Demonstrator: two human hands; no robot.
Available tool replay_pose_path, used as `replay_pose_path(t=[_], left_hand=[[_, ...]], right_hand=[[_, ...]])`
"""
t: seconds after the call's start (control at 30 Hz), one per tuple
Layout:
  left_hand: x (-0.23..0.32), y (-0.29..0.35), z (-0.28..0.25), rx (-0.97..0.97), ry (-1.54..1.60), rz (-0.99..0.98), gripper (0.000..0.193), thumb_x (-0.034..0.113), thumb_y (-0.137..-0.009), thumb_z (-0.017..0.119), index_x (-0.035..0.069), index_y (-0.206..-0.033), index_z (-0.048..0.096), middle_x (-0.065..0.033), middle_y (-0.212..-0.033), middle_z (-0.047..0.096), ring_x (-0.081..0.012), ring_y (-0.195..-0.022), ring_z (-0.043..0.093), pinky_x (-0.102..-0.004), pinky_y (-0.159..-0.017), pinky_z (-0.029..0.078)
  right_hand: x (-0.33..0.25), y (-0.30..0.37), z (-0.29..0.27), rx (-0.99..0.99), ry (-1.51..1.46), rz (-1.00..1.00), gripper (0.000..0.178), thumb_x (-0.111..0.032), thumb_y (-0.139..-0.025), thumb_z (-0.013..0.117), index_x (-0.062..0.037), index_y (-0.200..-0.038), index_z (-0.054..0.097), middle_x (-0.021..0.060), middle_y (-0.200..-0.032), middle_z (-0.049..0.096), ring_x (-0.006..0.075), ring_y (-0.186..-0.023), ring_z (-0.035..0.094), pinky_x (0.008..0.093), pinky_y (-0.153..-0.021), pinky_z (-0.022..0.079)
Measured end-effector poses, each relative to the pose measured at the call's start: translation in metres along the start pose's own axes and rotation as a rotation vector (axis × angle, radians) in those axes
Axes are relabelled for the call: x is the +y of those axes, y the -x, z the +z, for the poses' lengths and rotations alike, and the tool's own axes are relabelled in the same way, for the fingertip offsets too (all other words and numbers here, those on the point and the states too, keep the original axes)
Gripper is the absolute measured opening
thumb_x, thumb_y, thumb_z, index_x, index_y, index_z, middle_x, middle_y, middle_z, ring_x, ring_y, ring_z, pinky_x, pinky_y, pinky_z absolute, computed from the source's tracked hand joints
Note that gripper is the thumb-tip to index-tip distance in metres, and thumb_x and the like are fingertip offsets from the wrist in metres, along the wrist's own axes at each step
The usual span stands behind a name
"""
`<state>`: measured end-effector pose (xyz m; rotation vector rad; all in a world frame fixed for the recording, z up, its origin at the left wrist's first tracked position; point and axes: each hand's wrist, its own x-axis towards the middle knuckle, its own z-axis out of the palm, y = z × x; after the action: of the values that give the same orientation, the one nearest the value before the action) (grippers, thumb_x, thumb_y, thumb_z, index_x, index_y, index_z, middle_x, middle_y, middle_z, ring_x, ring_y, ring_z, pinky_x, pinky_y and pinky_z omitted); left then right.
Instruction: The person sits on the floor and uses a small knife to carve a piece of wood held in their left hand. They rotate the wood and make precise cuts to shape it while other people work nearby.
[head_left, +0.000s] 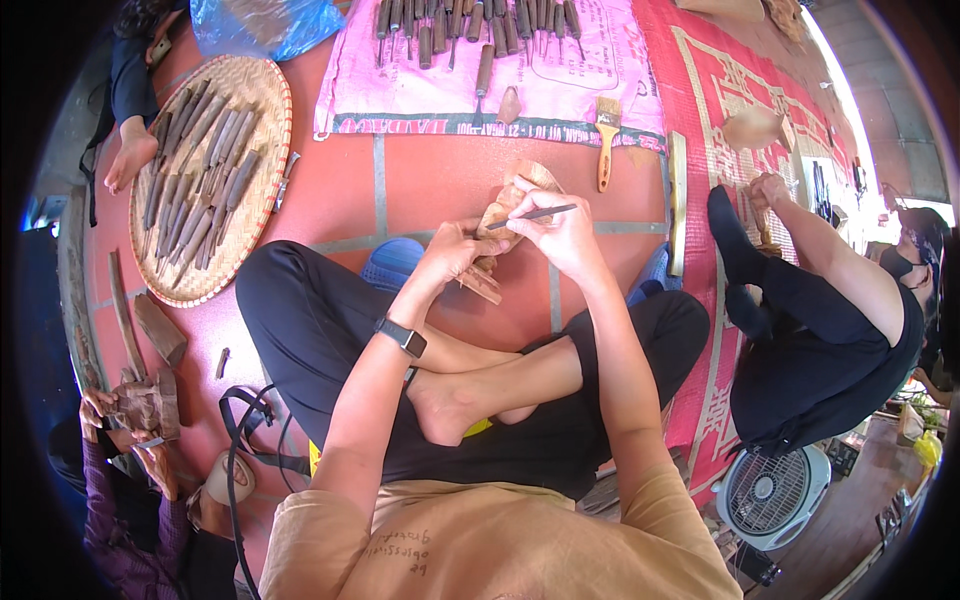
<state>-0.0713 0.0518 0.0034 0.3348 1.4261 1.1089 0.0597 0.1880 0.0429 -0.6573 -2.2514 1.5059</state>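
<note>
- Left hand [455, 250] fingers clamped around a wooden carving [503, 212], held above the tiled floor [440, 185] beyond the crossed legs.
- Right hand [560, 232] fingers pinched together on a thin chisel [535, 213], tip touching the carving.

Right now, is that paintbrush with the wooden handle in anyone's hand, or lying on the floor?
Lying loose. The paintbrush rests flat across the pink mat's edge and the red tiles, bristles away from the person, with no hand touching it.

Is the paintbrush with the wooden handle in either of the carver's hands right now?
No: the paintbrush lies on the floor at the pink mat's edge, while the right hand holds a thin carving tool and the left hand steadies the wooden piece.
</note>
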Motion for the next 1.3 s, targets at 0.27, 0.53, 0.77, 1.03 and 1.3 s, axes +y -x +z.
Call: replay_pose_path(t=[0.27,0.53,0.77,1.03,1.3], left_hand=[[-0.006,-0.004,0.001,0.022,-0.006,0.023,0.032,0.013,-0.082,0.08,-0.004,-0.107,0.069,-0.0086,-0.078,0.068,-0.0143,-0.066,0.064,-0.03,-0.059,0.055],[-0.009,-0.005,0.0,0.048,0.004,0.017,0.031,0.013,-0.081,0.081,-0.004,-0.105,0.07,-0.0085,-0.075,0.068,-0.0136,-0.063,0.064,-0.0302,-0.055,0.055],[-0.01,-0.008,-0.001,0.028,-0.021,0.002,0.029,0.012,-0.083,0.08,-0.004,-0.104,0.069,-0.0074,-0.076,0.067,-0.0137,-0.065,0.063,-0.0297,-0.058,0.054],[-0.009,-0.009,-0.001,0.015,0.0,-0.004,0.028,0.011,-0.084,0.079,-0.004,-0.105,0.069,-0.0088,-0.076,0.068,-0.0147,-0.065,0.064,-0.0303,-0.058,0.054],[-0.008,-0.009,-0.004,0.019,0.026,-0.015,0.028,0.012,-0.085,0.078,-0.004,-0.106,0.068,-0.0088,-0.077,0.068,-0.0161,-0.065,0.066,-0.0311,-0.058,0.055]], right_hand=[[0.006,-0.002,0.003,0.054,-0.161,0.122,0.008,0.01,-0.078,0.072,0.0052,-0.082,0.068,0.021,-0.117,0.07,0.0219,-0.117,0.064,0.0311,-0.084,0.055],[0.0,-0.001,0.003,0.047,-0.028,0.192,0.01,0.012,-0.078,0.071,0.0048,-0.084,0.069,0.0175,-0.113,0.071,0.0239,-0.124,0.059,0.03,-0.088,0.054],[0.003,-0.001,0.0,-0.005,-0.03,0.115,0.009,0.014,-0.08,0.069,0.0053,-0.084,0.068,0.0154,-0.106,0.072,0.0254,-0.126,0.059,0.0303,-0.088,0.055],[0.016,0.0,0.004,0.049,-0.165,0.024,0.007,0.011,-0.078,0.069,0.005,-0.083,0.068,0.0173,-0.114,0.072,0.0183,-0.094,0.071,0.0296,-0.076,0.057],[0.013,-0.003,0.002,0.003,-0.176,0.109,0.008,0.013,-0.081,0.07,0.005,-0.082,0.069,0.0208,-0.119,0.069,0.0244,-0.128,0.056,0.0301,-0.089,0.053]])
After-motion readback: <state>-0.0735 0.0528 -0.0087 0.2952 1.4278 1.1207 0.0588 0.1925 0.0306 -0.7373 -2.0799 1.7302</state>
